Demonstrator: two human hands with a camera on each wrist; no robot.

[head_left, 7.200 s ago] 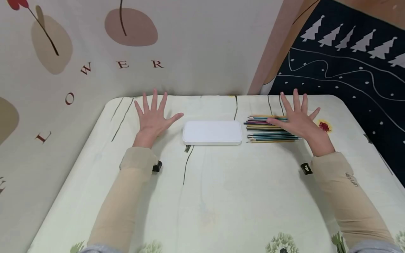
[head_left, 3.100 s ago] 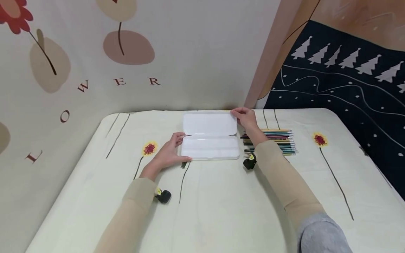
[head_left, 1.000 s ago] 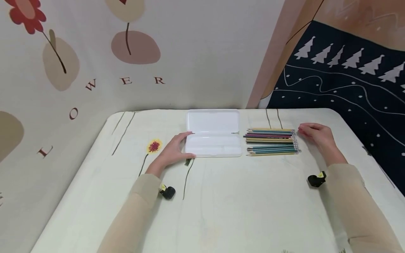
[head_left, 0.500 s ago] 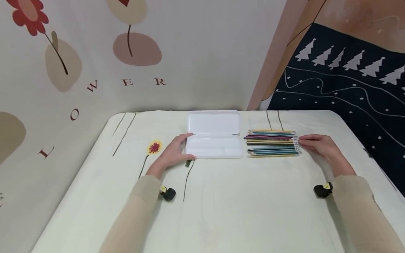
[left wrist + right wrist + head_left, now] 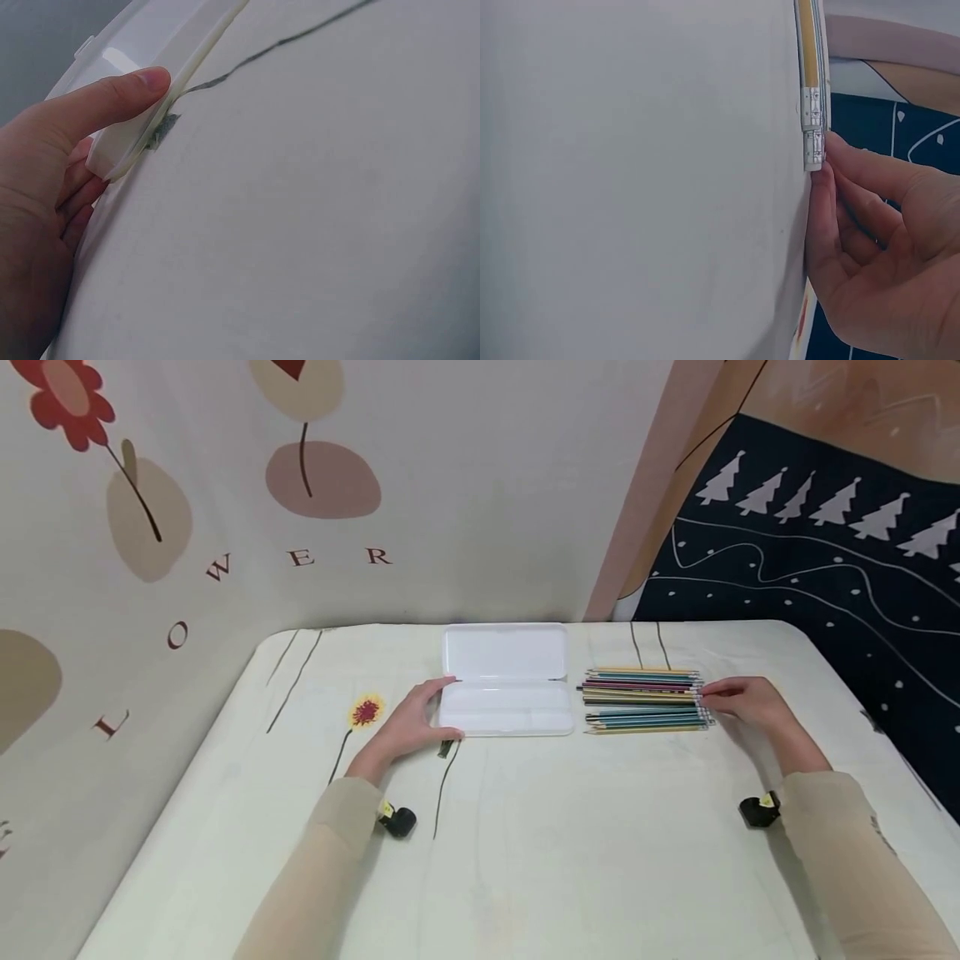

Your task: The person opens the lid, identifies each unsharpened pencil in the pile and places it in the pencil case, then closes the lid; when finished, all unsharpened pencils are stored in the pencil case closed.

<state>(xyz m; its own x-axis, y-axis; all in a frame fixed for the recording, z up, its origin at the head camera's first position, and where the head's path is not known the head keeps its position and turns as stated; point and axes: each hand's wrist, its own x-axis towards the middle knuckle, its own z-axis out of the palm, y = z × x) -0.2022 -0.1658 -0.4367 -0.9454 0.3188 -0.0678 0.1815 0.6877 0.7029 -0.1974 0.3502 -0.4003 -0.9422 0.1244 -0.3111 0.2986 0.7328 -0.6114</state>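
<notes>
Since half a second ago the right hand (image 5: 750,703) has slid a little leftward, so its fingertips now meet the eraser ends of the pencils (image 5: 645,699); before that it hovered just short of them. Nearest the camera, two beige sleeves run up from the lower edge of the head view, each with a small black wrist camera. The left hand (image 5: 411,724) has not moved: its thumb lies along the near left corner of the open white pencil case (image 5: 504,708) and its fingers curl at the case's left end, steadying it on the bench (image 5: 525,852). In the right wrist view the right hand's fingers (image 5: 840,187) are loosely bent against the pencil ends; whether they pinch one yet I cannot tell, and no pencil is lifted. The pencils lie in a neat row right of centre, just beside the case, tips toward it. The case lies centre frame, lid flat toward the wall, tray bare. Judging by this, the reach is done and a first pick-up is starting, with nothing yet in the case.
</notes>
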